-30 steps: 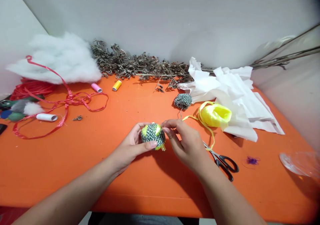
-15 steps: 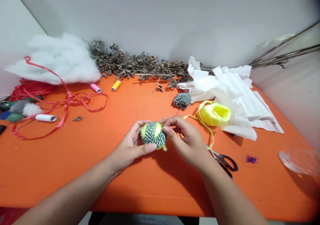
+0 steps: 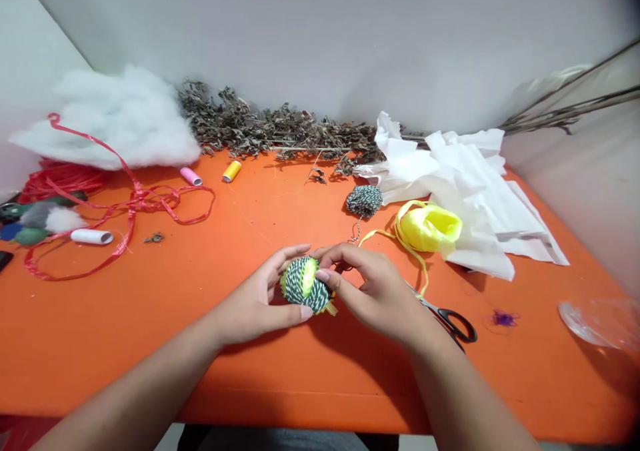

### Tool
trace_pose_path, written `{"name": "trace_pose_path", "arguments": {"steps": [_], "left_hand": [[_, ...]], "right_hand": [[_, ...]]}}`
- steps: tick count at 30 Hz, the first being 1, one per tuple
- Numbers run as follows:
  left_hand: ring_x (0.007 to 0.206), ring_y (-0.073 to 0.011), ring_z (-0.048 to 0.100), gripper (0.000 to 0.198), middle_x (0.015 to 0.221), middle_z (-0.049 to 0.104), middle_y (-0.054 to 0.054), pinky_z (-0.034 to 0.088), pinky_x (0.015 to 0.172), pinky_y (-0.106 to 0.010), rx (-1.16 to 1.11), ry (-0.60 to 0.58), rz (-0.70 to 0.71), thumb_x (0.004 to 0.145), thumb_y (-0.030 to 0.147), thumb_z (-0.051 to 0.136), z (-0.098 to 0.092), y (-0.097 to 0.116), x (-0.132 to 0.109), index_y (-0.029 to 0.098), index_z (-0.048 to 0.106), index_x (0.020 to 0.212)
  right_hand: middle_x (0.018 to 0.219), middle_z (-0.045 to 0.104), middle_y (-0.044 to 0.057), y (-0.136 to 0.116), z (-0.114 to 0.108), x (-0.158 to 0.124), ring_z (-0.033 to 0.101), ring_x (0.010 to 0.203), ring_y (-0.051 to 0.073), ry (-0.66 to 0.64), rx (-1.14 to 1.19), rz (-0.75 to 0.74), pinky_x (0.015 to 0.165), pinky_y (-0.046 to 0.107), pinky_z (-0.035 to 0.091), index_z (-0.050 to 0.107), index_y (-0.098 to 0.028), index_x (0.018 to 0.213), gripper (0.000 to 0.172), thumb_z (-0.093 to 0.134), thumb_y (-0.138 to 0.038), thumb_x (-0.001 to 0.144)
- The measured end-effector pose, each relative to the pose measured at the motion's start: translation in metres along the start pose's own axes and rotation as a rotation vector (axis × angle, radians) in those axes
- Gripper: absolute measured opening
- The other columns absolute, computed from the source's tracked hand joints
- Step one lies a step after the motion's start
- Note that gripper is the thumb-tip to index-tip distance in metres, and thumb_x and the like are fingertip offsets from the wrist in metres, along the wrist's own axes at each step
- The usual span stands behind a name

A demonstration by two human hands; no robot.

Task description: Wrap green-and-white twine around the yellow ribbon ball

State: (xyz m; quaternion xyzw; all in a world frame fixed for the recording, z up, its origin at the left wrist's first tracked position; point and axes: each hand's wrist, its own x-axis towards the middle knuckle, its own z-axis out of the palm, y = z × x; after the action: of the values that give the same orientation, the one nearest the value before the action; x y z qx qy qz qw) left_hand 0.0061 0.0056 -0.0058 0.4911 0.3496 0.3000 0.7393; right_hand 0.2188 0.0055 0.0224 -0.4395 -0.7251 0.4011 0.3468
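My left hand [image 3: 260,297] cups a small ball [image 3: 303,284] from the left, thumb along its near side. Dark green and white twine is wound around the ball, and shiny yellow-green material shows between the bands. A short yellowish tab [image 3: 331,309] sticks out at the lower right. At the ball's right side, my right hand [image 3: 367,291] pinches the twine with thumb and forefinger; its other fingers are curled and partly hidden. A loose twine strand [image 3: 357,231] runs from behind this hand to a twine bundle [image 3: 365,201] lying beyond it.
Scissors [image 3: 457,324] and a yellow ribbon roll [image 3: 433,229] lie right of my hands, with white paper [image 3: 480,184] behind. Dried plants [image 3: 280,131] line the wall. Left are white stuffing [image 3: 125,117], red ribbon [image 3: 133,224] and several thread spools [image 3: 93,237]. A clear plastic piece [image 3: 595,324] is far right.
The wound ball has turned slightly and sunk a little toward the table. My right thumb and forefinger have shifted left over its top right. My left fingers have straightened somewhat.
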Motion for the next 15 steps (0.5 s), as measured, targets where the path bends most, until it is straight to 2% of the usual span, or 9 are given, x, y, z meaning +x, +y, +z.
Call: {"name": "trace_pose_path", "arguments": {"steps": [3, 7, 9, 11, 15], "left_hand": [[0.132, -0.0279, 0.054, 0.066, 0.147, 0.05, -0.011, 0.043, 0.11, -0.044, 0.178, -0.013, 0.003, 0.081, 0.024, 0.078, -0.001, 0.004, -0.003, 0.029, 0.043, 0.137], [0.12, -0.0267, 0.062, 0.064, 0.137, 0.057, -0.01, 0.05, 0.103, -0.044, 0.35, -0.07, 0.03, 0.08, 0.023, 0.077, -0.002, 0.008, -0.006, 0.028, 0.045, 0.135], [0.122, -0.0267, 0.061, 0.068, 0.137, 0.057, -0.009, 0.049, 0.105, -0.043, 0.436, -0.112, 0.081, 0.078, 0.022, 0.078, -0.003, 0.008, -0.008, 0.029, 0.044, 0.136], [0.123, -0.0262, 0.06, 0.074, 0.137, 0.056, -0.009, 0.049, 0.105, -0.042, 0.49, -0.161, 0.159, 0.075, 0.019, 0.08, -0.004, 0.006, -0.01, 0.03, 0.041, 0.137], [0.102, -0.0206, 0.068, 0.072, 0.125, 0.061, -0.007, 0.056, 0.09, -0.035, 0.526, -0.268, 0.323, 0.073, 0.012, 0.077, -0.006, 0.004, -0.013, 0.032, 0.038, 0.13]], "right_hand": [[0.093, 0.072, 0.002, 0.002, -0.005, 0.0, 0.065, 0.082, 0.014, -0.052, -0.023, -0.039, 0.075, 0.027, 0.05, 0.063, -0.019, 0.092, 0.004, 0.063, -0.021, 0.096], [0.098, 0.07, 0.003, 0.002, -0.016, 0.001, 0.064, 0.088, 0.014, -0.138, 0.009, -0.132, 0.08, 0.027, 0.05, 0.066, -0.019, 0.091, 0.003, 0.068, -0.018, 0.094], [0.098, 0.069, 0.005, 0.0, -0.021, 0.002, 0.065, 0.094, 0.015, -0.195, 0.062, -0.171, 0.084, 0.028, 0.051, 0.068, -0.018, 0.09, 0.003, 0.07, -0.017, 0.092], [0.094, 0.068, 0.005, -0.001, -0.025, 0.001, 0.065, 0.092, 0.014, -0.249, 0.124, -0.182, 0.082, 0.027, 0.052, 0.069, -0.016, 0.088, 0.003, 0.071, -0.015, 0.091], [0.085, 0.068, 0.004, -0.001, -0.029, 0.0, 0.064, 0.078, 0.011, -0.307, 0.188, -0.155, 0.071, 0.022, 0.052, 0.071, -0.013, 0.086, 0.005, 0.072, -0.014, 0.09]]}}
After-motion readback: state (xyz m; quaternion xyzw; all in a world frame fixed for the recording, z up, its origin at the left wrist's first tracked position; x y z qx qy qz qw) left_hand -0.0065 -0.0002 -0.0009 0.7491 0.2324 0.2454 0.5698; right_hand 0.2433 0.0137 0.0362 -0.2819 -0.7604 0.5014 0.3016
